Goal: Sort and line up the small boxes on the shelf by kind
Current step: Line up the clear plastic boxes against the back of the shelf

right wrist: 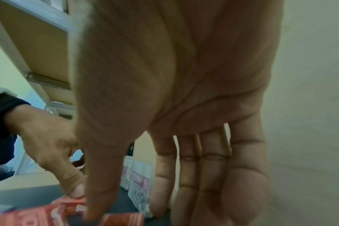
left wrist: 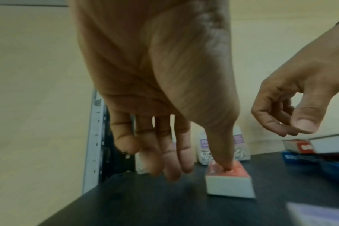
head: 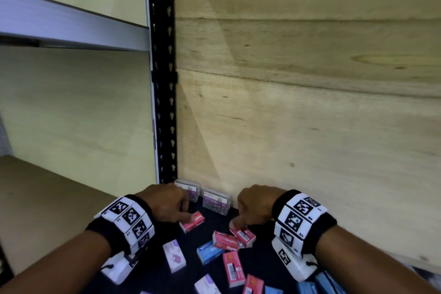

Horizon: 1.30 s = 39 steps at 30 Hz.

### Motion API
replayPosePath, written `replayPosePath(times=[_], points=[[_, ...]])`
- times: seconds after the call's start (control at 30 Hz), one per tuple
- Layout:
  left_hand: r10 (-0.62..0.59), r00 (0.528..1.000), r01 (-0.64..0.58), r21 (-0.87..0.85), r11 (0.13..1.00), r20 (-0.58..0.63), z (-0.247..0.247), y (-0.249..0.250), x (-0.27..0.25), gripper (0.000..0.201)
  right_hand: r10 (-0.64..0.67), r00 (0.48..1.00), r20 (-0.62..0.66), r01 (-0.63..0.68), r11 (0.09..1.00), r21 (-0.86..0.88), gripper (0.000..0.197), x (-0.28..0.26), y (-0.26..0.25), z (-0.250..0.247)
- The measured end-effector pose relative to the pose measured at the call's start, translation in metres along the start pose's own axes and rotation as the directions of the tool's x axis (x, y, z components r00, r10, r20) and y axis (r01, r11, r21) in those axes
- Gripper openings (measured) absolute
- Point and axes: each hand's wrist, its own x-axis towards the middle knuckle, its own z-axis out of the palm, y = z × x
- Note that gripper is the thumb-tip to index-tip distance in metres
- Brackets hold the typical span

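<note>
Small boxes lie scattered on the dark shelf. My left hand hangs with straight fingers, and its thumb presses the top of a red staples box. My right hand hovers with its fingers loosely bent and holds nothing. Its thumb points down at another red staples box. Two clear paper-clip boxes with purple labels stand upright against the back wall, just beyond both hands. In the right wrist view the left thumb sits on the red box.
Nearer me lie more red boxes, a blue box and white-purple boxes, some overlapping. A black slotted upright stands at the shelf's back left corner. The wooden wall closes the back. More blue boxes lie at the right.
</note>
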Motion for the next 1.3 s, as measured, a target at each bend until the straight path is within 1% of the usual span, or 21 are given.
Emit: replayPosePath(times=[0.07, 0.13, 0.2, 0.3, 0.37, 0.5, 0.6, 0.73, 0.8, 0.93, 1.13, 1.3], points=[[-0.01, 0.999, 0.01, -0.011, 1.0, 0.036, 0.002, 0.005, 0.001, 0.04, 0.002, 0.999, 0.044, -0.002, 1.0, -0.003, 0.058, -0.001, 0.0, 0.005], [-0.012, 0.998, 0.015, -0.06, 0.998, 0.058, 0.001, 0.01, 0.001, 0.047, 0.003, 0.998, 0.06, -0.003, 1.0, 0.01, 0.054, -0.002, -0.001, 0.009], [-0.015, 0.996, 0.019, -0.047, 0.999, 0.087, 0.0, 0.015, -0.001, 0.049, 0.0, 0.998, 0.061, 0.0, 1.0, 0.013, 0.052, -0.003, -0.002, 0.011], [-0.032, 0.996, 0.032, -0.001, 0.999, 0.088, -0.002, 0.024, -0.004, 0.041, -0.007, 0.999, 0.049, 0.007, 1.0, 0.003, 0.047, -0.005, -0.002, 0.012], [-0.019, 0.998, 0.017, 0.025, 1.0, 0.067, -0.007, 0.029, -0.006, 0.038, -0.016, 0.999, 0.042, 0.017, 1.0, -0.023, 0.043, -0.006, 0.003, 0.013], [0.076, 0.997, -0.076, 0.021, 0.997, 0.0, -0.023, 0.05, -0.009, 0.039, 0.028, 0.999, 0.033, -0.026, 0.997, -0.074, 0.041, -0.015, 0.022, 0.013], [0.143, 0.99, -0.144, -0.021, 0.989, -0.017, -0.033, 0.074, -0.002, 0.041, 0.085, 0.996, 0.02, -0.083, 0.992, -0.092, 0.041, -0.025, 0.042, 0.014], [0.226, 0.974, -0.226, -0.041, 0.973, -0.002, -0.034, 0.111, 0.012, 0.04, 0.145, 0.989, -0.009, -0.145, 0.986, -0.087, 0.042, -0.037, 0.063, 0.019], [0.263, 0.965, -0.262, -0.035, 0.964, 0.016, -0.034, 0.128, 0.02, 0.04, 0.152, 0.988, -0.014, -0.153, 0.982, -0.108, 0.042, -0.041, 0.07, 0.021], [0.3, 0.953, -0.3, -0.004, 0.954, 0.04, -0.032, 0.152, 0.033, 0.044, 0.151, 0.987, -0.046, -0.156, 0.981, -0.113, 0.041, -0.048, 0.079, 0.027], [0.288, 0.955, -0.289, 0.014, 0.957, 0.07, -0.025, 0.164, 0.046, 0.045, 0.128, 0.988, -0.087, -0.139, 0.98, -0.139, 0.045, -0.054, 0.087, 0.035], [0.262, 0.961, -0.264, 0.006, 0.965, 0.093, -0.02, 0.166, 0.05, 0.046, 0.12, 0.99, -0.078, -0.13, 0.981, -0.143, 0.047, -0.058, 0.089, 0.036]])
